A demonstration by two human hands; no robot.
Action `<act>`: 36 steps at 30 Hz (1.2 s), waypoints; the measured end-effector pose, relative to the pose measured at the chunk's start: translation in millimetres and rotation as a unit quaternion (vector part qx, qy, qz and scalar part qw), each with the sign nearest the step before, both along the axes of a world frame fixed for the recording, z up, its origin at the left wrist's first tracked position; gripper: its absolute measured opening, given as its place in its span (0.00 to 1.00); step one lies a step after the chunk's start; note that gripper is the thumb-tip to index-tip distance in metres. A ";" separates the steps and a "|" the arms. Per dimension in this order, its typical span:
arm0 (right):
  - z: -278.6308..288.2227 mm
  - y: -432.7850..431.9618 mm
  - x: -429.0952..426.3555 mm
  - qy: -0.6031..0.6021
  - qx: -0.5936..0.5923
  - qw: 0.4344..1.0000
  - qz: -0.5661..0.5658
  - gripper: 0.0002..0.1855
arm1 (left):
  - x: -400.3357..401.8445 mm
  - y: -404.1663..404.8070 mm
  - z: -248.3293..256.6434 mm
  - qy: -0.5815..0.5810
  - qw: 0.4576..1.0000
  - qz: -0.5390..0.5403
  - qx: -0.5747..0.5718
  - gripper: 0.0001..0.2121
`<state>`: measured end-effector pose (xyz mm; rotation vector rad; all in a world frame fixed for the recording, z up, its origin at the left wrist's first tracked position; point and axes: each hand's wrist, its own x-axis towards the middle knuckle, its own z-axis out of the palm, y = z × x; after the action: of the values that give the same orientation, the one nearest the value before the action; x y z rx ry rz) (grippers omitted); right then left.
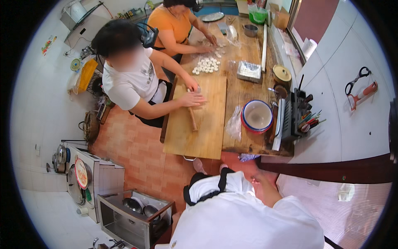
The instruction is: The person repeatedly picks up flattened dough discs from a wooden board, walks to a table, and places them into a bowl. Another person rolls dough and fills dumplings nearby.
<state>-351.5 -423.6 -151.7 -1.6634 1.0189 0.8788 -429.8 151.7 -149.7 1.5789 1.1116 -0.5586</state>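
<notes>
My right hand (255, 179) hangs low at my right side, beyond the near edge of the wooden table; it is small and blurred, and whether it holds anything cannot be told. My left hand is out of view. Before me a wooden board (208, 133) lies on the table. On it a co-worker in a white shirt rests both hands at a wooden rolling pin (192, 119). Farther back, small pieces of white dough (206, 65) lie in a group. A second co-worker in an orange shirt has both hands by more pieces.
Right of the board stand stacked enamel bowls (257, 115), a plastic bag (233, 124), a metal tin (249, 71) and a black utensil rack (292, 115). A metal-framed sink (136, 218) holding pots is at lower left. Scissors (357, 81) hang on the right wall.
</notes>
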 end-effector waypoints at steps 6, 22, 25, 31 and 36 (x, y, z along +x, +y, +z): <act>-8.5 5.9 -4.3 0.002 0.040 0.988 -0.148 0.07 | 121.8 10.0 33.0 -0.035 0.998 -0.051 0.017 0.23; -6.0 -6.9 -5.0 -0.025 -0.008 0.984 -0.179 0.08 | 64.7 -13.1 5.5 0.033 0.999 -0.014 0.006 0.20; 0.3 -13.9 -1.1 0.024 -0.023 0.982 -0.184 0.08 | 36.1 -16.7 7.5 0.017 1.000 0.016 0.002 0.21; -6.7 -22.1 4.9 -0.027 -0.072 0.990 -0.116 0.09 | 43.4 -40.1 15.6 -0.069 0.996 0.061 -0.002 0.24; 4.2 -14.8 20.9 -0.024 -0.056 0.997 -0.055 0.05 | 27.7 -18.3 -18.2 -0.118 0.989 0.029 0.084 0.21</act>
<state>-330.6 -438.4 -147.6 -1.6956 1.1335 0.7164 -402.1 133.4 -167.8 1.7020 1.0409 -0.2369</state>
